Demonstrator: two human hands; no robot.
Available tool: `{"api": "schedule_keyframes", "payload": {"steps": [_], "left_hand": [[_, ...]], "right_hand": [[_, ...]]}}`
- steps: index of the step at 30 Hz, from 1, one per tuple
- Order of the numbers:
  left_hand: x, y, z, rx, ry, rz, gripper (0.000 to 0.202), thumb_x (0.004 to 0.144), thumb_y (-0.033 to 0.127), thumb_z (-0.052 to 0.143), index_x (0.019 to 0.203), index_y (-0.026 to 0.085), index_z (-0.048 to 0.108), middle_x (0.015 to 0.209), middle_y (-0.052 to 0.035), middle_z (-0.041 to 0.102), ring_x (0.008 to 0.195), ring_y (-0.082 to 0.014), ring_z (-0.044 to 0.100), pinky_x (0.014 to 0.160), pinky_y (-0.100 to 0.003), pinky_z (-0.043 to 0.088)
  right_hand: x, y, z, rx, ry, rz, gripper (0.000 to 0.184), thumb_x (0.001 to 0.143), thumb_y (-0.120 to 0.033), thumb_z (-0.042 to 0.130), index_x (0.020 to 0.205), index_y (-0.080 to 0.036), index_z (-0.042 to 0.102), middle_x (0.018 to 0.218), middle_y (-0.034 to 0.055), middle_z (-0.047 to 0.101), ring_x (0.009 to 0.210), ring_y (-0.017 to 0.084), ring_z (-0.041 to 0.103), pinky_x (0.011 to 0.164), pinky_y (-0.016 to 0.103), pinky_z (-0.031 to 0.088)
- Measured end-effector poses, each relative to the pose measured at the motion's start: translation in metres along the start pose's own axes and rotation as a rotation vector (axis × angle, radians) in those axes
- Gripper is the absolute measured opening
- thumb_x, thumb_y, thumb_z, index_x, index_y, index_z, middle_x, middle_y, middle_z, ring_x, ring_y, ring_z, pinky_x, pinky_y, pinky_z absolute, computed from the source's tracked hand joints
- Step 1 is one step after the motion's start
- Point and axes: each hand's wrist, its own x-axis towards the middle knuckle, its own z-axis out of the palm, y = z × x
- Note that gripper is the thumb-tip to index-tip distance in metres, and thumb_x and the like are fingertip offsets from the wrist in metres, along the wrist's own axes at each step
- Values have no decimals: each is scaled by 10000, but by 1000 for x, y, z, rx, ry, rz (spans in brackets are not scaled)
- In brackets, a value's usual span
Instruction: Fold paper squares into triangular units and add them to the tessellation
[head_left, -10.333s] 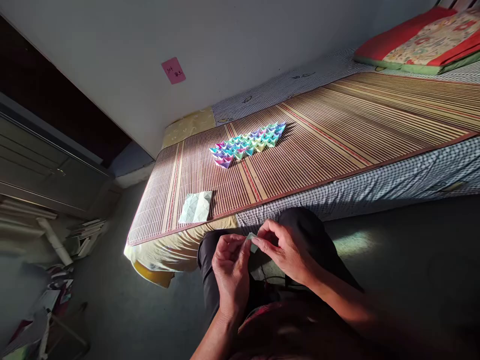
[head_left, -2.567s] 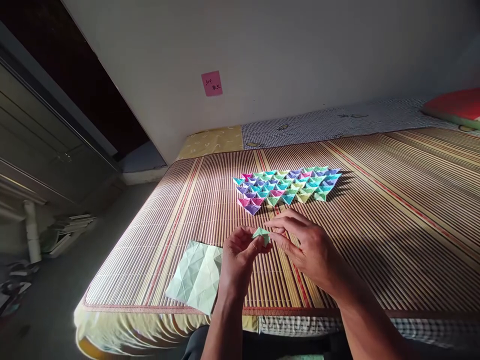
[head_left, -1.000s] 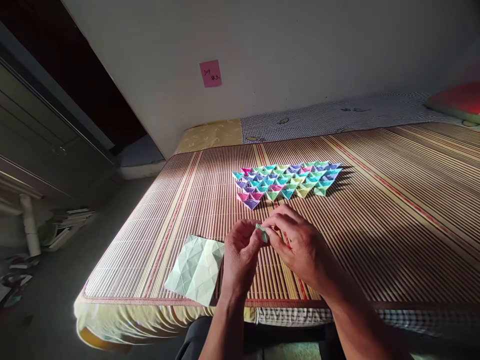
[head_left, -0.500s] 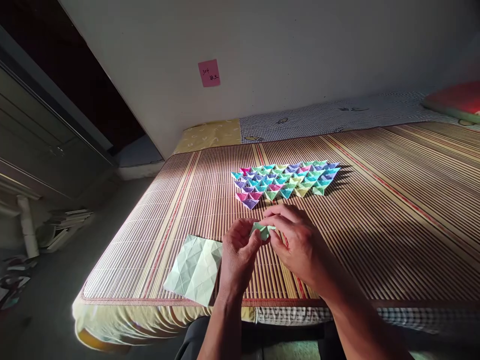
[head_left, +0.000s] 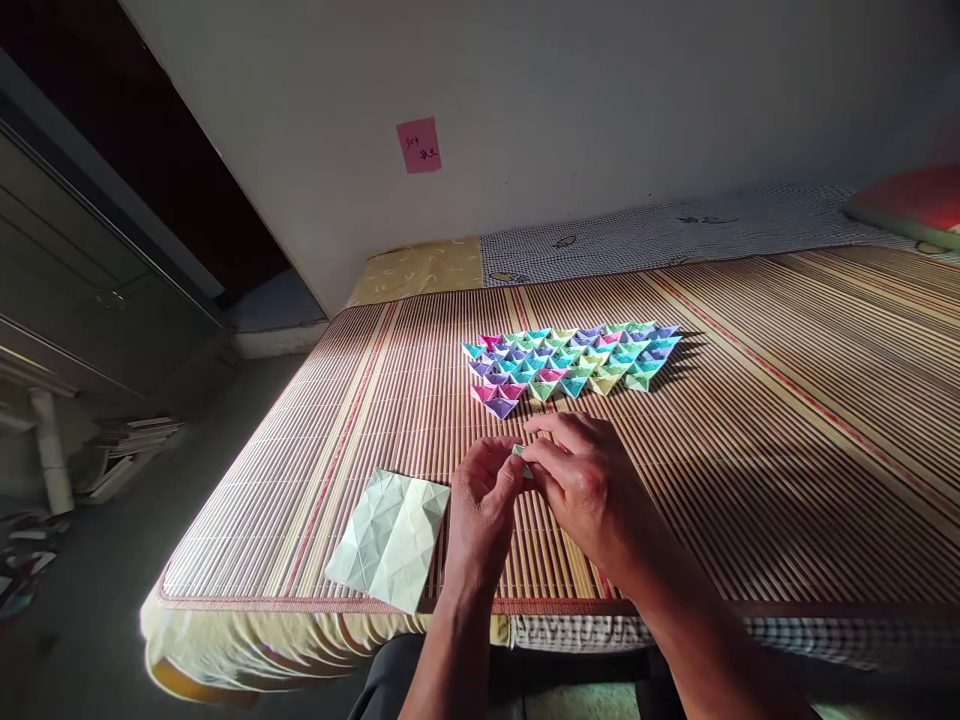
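Between the fingertips of both hands is a small folded piece of light green paper [head_left: 523, 460], mostly covered by the fingers. My left hand [head_left: 484, 490] pinches it from the left, thumb on the near side. From the right, my right hand [head_left: 577, 465] closes thumb and index finger on it. A creased pale green paper sheet [head_left: 390, 540] lies flat on the mat, left of my left wrist. Beyond the hands stand rows of small folded paper boats [head_left: 574, 360] in pink, purple, teal, green and yellow.
A striped bamboo mat [head_left: 750, 450] covers the bed, its near edge by my lap. Against the wall, a pink note [head_left: 418, 146] is stuck. A red cushion [head_left: 915, 205] lies far right. Stacked books or papers [head_left: 135, 450] sit on the floor at left.
My hands have come closer together, and the fingers now cover more of the green paper. The sheet and the paper boats have stayed put.
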Motion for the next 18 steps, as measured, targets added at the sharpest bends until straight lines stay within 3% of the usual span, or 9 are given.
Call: {"api": "schedule_keyframes", "payload": {"steps": [10, 15, 18], "left_hand": [[0, 7, 0, -19, -3, -27, 396, 750, 431, 827, 978, 150, 665, 842, -93, 781, 789, -238, 748, 763, -378, 609], [-1, 6, -4, 37, 71, 39, 366, 819, 445, 766, 1028, 158, 674, 1117, -158, 758, 1069, -302, 714, 821, -384, 607], [-1, 3, -4, 2, 64, 13, 368, 847, 454, 743, 1061, 163, 675, 1122, -153, 751, 1085, -302, 707, 829, -387, 602]], "right_hand": [[1, 5, -2, 28, -48, -9, 217, 943, -42, 572, 864, -215, 677, 1187, 89, 691, 1122, 277, 622, 967, 441, 469], [2, 8, -4, 28, -18, -14, 240, 947, -22, 540, 856, -213, 653, 1149, 82, 691, 1093, 261, 629, 953, 424, 472], [1, 10, -1, 26, 34, -18, 230, 922, -14, 552, 838, -210, 639, 1138, 81, 690, 1066, 263, 632, 943, 425, 473]]}}
